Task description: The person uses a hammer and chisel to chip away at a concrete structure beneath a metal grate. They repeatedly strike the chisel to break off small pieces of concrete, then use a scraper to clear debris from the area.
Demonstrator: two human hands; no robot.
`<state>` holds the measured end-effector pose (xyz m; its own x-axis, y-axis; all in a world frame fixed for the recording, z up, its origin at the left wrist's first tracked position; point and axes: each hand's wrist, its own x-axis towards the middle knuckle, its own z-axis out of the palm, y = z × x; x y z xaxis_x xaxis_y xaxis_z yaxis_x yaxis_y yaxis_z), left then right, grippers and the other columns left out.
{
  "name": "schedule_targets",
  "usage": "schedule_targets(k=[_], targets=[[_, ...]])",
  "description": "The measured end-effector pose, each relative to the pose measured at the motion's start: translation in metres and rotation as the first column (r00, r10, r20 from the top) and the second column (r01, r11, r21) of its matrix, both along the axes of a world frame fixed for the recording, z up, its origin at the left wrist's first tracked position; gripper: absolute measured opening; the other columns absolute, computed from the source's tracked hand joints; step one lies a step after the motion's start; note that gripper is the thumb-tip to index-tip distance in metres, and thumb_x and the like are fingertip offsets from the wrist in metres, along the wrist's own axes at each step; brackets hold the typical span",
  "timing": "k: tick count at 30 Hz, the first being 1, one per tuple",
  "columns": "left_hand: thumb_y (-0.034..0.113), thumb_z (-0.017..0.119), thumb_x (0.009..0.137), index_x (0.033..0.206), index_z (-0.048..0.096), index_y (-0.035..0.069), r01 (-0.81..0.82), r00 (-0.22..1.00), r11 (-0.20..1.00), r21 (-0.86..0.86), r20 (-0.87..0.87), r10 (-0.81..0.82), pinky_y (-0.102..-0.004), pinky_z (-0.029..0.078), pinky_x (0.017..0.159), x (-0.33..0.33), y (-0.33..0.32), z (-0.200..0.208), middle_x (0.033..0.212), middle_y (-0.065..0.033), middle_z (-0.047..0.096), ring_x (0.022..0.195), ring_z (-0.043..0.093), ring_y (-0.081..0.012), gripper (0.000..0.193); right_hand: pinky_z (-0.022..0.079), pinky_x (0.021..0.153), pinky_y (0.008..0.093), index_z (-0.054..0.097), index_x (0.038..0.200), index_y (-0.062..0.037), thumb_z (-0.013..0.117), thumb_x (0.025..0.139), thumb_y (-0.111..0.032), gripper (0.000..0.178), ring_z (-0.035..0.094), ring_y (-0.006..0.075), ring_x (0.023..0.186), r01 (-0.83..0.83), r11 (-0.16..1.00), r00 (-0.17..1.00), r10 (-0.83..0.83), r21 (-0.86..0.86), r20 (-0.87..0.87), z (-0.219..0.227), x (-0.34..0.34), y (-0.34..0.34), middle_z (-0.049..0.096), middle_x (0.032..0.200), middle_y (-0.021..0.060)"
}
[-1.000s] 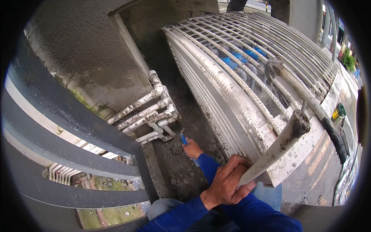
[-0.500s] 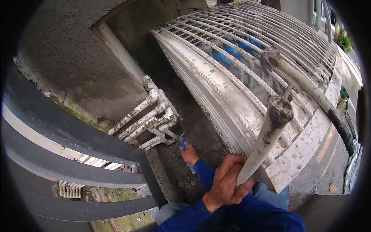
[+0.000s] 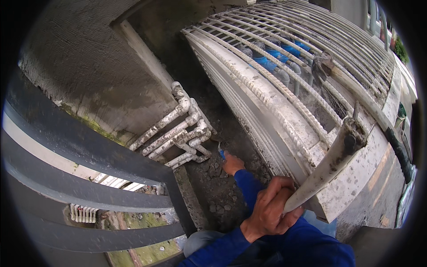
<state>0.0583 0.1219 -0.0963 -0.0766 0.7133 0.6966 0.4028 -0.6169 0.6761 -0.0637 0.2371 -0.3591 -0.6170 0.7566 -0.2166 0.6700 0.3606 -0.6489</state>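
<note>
A blue-handled tool (image 3: 221,154) is down in the trench of dark, broken soil (image 3: 220,191), its thin metal neck pointing away from the body; its working end is too small and dim to make out. The person's right hand (image 3: 232,163) grasps it, the fingers closed around the blue handle, partly hidden by the back of the hand. The right arm, in a blue sleeve, passes beneath the left one.

Nearer the camera, the left hand (image 3: 270,207) is clenched around the lower part of a pale round pole (image 3: 331,167), with no gap between fingers and pole. The pole leans up and to the right, and its far end is dark and muddy; where its lower end stops, behind the hand, I cannot tell.

Just beyond the blue-handled tool, to its left, a cluster of dirt-spattered white pipes (image 3: 167,144) with elbow joints runs along the foot of a rough grey wall (image 3: 84,58). To the right of the trench stands a white grating of ribbed bars (image 3: 284,91), with blue fittings (image 3: 265,63) visible beneath it. A long-handled implement (image 3: 356,91) lies across the bars, near the pole's muddy end. Dark metal rails (image 3: 89,189) curve along the left side, and a denim-clad knee (image 3: 200,244) shows at the lower edge
</note>
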Motion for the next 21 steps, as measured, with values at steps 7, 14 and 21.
schedule_targets(k=[7,14,21], targets=[[0.024,0.065,0.091,0.091,0.062,-0.009,-0.081,0.994,0.997,0.012,-0.071,0.081,-0.037,0.051,0.061,-0.011,0.0,-0.001,0.095,-0.0199,0.057,0.073,0.061,-0.0295,0.033,0.051,0.082,0.0461,0.04,0.148,-0.0034,0.052,0.097,-0.021,0.055,0.067,0.036,0.095,-0.052,0.965,0.998,0.045,-0.256,-0.033,0.004,0.073,-0.045,0.067,0.103,0.0264],[0.021,0.067,0.088,0.089,0.062,-0.008,0.019,1.0,1.0,-0.004,-0.01,-0.019,-0.0365,0.051,0.06,0.001,-0.003,-0.006,0.096,-0.0191,0.057,0.071,0.062,-0.0293,0.029,0.054,0.064,0.0443,0.032,0.154,-0.0071,0.049,0.096,-0.02,0.062,0.067,0.0334,0.073,0.046,0.928,0.906,-0.194,-0.369,-0.376,0.018,0.044,-0.018,0.07,0.098,0.02],[0.021,0.067,0.087,0.088,0.062,-0.007,-0.006,1.0,1.0,-0.007,0.001,0.006,-0.036,0.051,0.057,0.001,0.001,-0.002,0.096,-0.0179,0.057,0.071,0.063,-0.0277,0.028,0.049,0.045,0.0401,0.047,0.142,-0.0103,0.048,0.1,-0.025,0.045,0.057,0.0217,0.049,0.14,0.728,0.882,-0.399,-0.671,-0.249,0.037,-0.044,0.033,0.063,0.075,0.0116]])
